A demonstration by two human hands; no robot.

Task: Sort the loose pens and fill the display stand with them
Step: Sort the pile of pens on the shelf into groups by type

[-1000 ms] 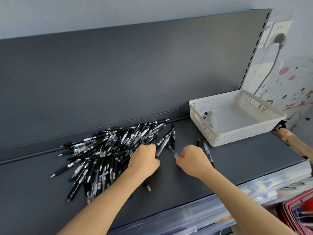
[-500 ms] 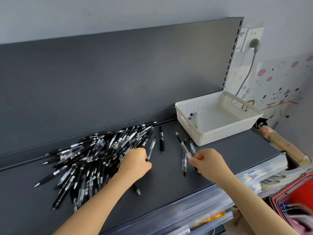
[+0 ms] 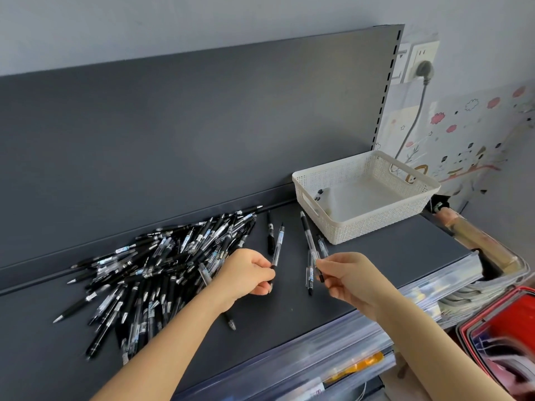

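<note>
On the shelf (image 3: 390, 256) beside the pen pile (image 3: 162, 264), left hand (image 3: 246, 273) pinches 1 pen (image 3: 278, 246), right hand (image 3: 347, 279) 1 pen (image 3: 308, 237).

My left hand (image 3: 246, 274) and my right hand (image 3: 347, 277) are both bare, and so are the wrists behind them. My left forearm (image 3: 173, 342) is uncovered all the way to the lower edge of the view, slim and smooth, widening toward the elbow. My right forearm (image 3: 434, 342) looks much the same, long and even (whatever I wear higher up lies outside the view). On the backs of my hands the knuckles (image 3: 250, 256) show as soft ridges. My fingers (image 3: 262, 263) are slender; the nails are too small to tell much about.
</note>
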